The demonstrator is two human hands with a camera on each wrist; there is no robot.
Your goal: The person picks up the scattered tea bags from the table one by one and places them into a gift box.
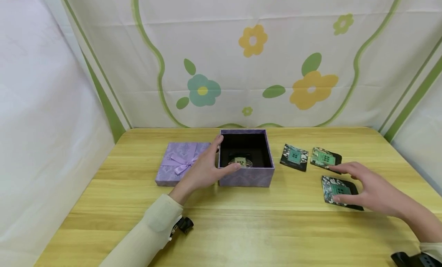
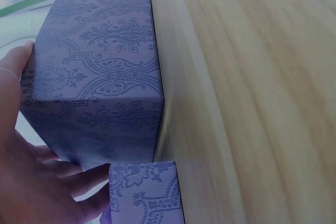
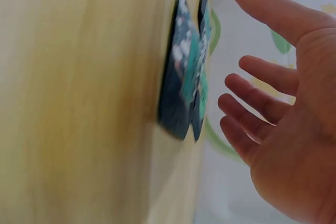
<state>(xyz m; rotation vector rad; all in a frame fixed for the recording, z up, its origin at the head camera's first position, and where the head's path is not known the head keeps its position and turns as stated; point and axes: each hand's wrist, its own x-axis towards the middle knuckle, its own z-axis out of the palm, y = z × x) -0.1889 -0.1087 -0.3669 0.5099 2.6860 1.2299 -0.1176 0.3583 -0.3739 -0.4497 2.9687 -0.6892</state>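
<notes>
An open purple patterned box (image 1: 246, 177) stands mid-table with a dark inside, where a small green-labelled packet (image 1: 240, 162) lies. My left hand (image 1: 204, 166) rests at its left side, thumb along the front rim and fingers spread against the left wall. To the right lie three flat dark packets with green labels: a left one (image 1: 294, 157), a far one (image 1: 324, 157) and a near one (image 1: 340, 187). Over the near packet hovers my right hand (image 1: 374, 190), fingers loosely spread. In the right wrist view nothing sits between its thumb and fingers.
The box's purple lid (image 1: 179, 159) with a ribbon bow lies flat to the left of the box, partly behind my left hand. A white flowered cloth (image 1: 224, 48) hangs behind the wooden table (image 1: 255, 224).
</notes>
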